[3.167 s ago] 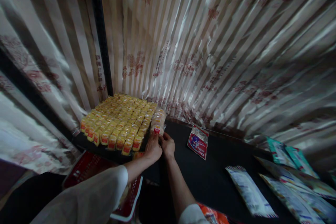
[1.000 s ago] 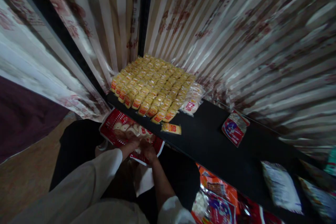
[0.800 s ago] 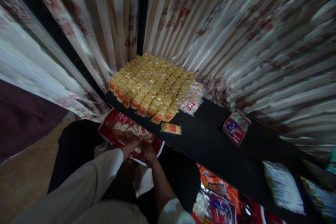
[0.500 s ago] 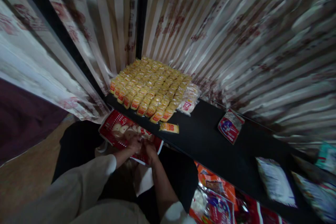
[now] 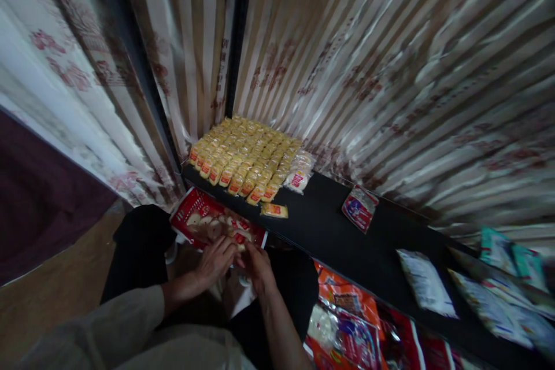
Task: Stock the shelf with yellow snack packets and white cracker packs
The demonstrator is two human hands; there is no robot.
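Note:
My left hand [image 5: 217, 259] and my right hand [image 5: 256, 266] meet over the near edge of a red plastic basket [image 5: 185, 209]. Their fingers are closed on a small pale wrapped snack [image 5: 240, 247], largely covered by the fingertips. Inside the basket lie several round pale snacks in clear wrappers [image 5: 213, 228] with red print. Just beyond the basket, rows of yellow wrapped snacks [image 5: 247, 156] fill the corner of a black shelf [image 5: 323, 208]. One single yellow packet [image 5: 274, 210] lies in front of those rows.
White wrapped packets [image 5: 299, 172] adjoin the yellow rows. Farther right lie a red and purple packet [image 5: 361, 208], a white bag [image 5: 425, 282] and green packets [image 5: 498, 248]. Orange and red bags [image 5: 347, 295] sit below the shelf edge. Pleated printed sheeting [image 5: 347, 58] hangs behind.
Both hands have drawn back from inside the basket to its near edge, and the small wrapped snack now shows between them. The view has shifted slightly.

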